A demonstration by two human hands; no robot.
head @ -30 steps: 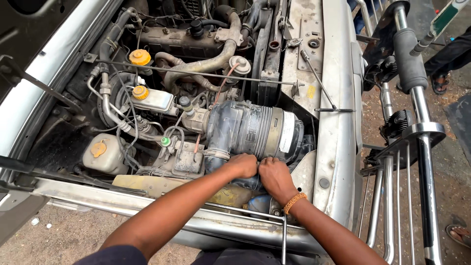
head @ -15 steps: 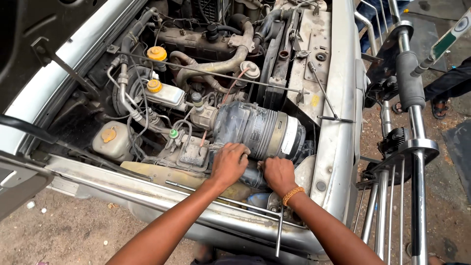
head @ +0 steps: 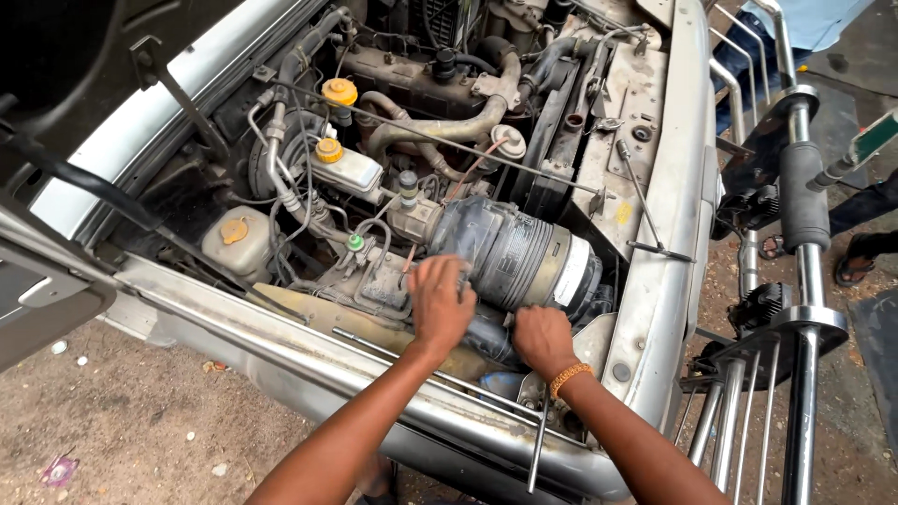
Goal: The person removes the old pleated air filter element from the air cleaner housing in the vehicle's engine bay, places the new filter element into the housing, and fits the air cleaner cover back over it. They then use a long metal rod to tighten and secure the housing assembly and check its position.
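Observation:
A dark grey ribbed cylinder, the air filter housing (head: 524, 252), lies across the front of the open engine bay. My left hand (head: 440, 304) sits on its near left end, fingers curled over the edge and blurred by motion. My right hand (head: 543, 339), with a beaded orange bracelet on the wrist, is closed low under the housing against a black hose (head: 486, 339). What its fingers grip is partly hidden. Both forearms reach in over the silver fender (head: 281, 351).
Yellow-capped reservoirs (head: 339, 92) and a white tank (head: 236, 241) stand to the left among hoses and wires. A thin prop rod (head: 449, 148) crosses the bay. A chrome bull bar (head: 803, 281) stands at the right. Another person's legs (head: 870, 220) are at the far right.
My left hand has moved up and right from beside the right hand onto the end of the housing. My right hand has stayed low under it.

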